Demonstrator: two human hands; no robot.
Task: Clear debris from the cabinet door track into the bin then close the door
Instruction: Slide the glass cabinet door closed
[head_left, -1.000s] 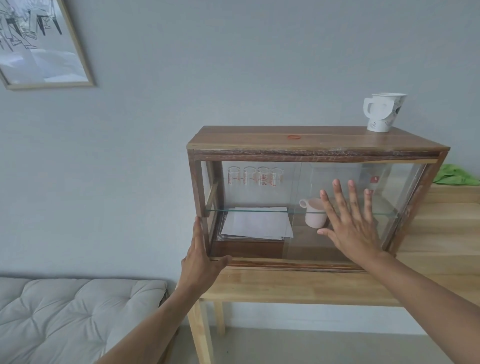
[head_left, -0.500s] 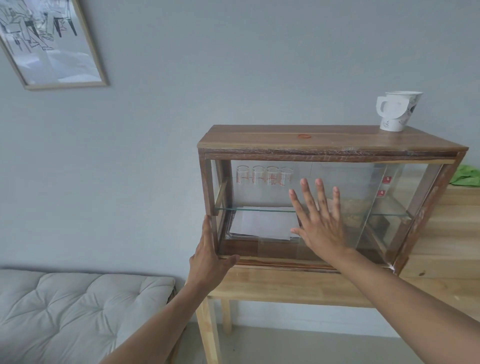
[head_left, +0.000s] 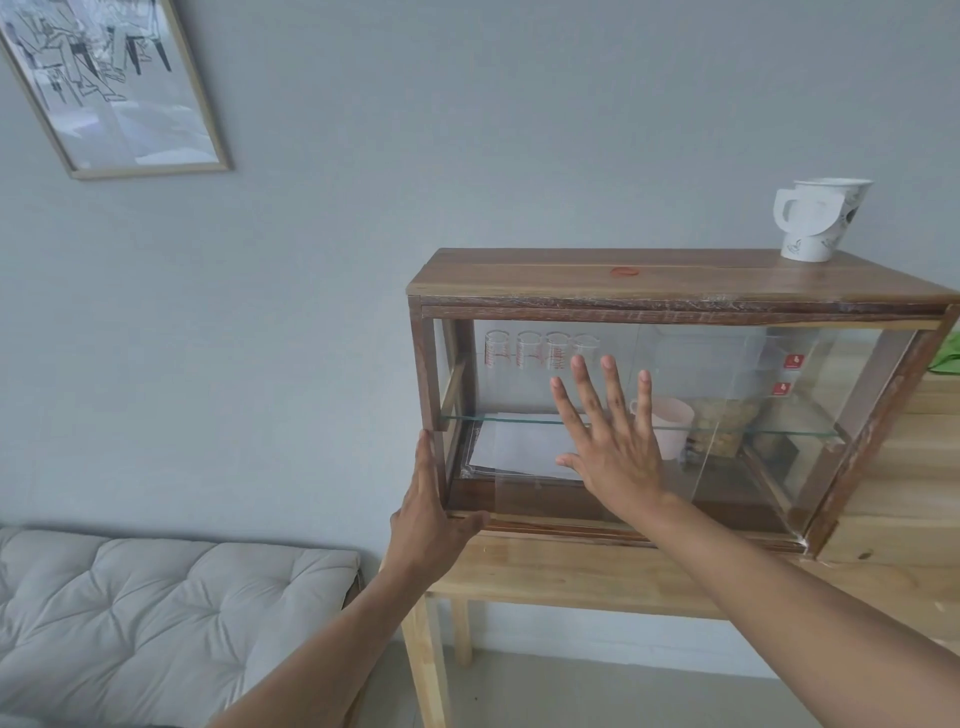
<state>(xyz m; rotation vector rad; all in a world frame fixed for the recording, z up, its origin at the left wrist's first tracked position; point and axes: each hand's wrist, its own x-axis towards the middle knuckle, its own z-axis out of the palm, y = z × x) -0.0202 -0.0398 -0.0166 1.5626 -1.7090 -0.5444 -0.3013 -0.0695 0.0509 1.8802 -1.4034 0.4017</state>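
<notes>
A wooden cabinet with sliding glass doors stands on a light wooden table. My right hand lies flat, fingers spread, against the front glass door; the door's left edge sits a short way right of the left post. My left hand grips the cabinet's lower left corner, thumb along the bottom track. I see no debris in the track. No bin is in view.
Inside are several small glasses, white papers, a pink cup and a bag of snacks. A paper cup stands on top. A padded bench sits lower left, a framed picture upper left.
My right hand has slid the glass door leftward across the cabinet front. The left hand has stayed on the corner. The view has shifted so the cabinet sits further right.
</notes>
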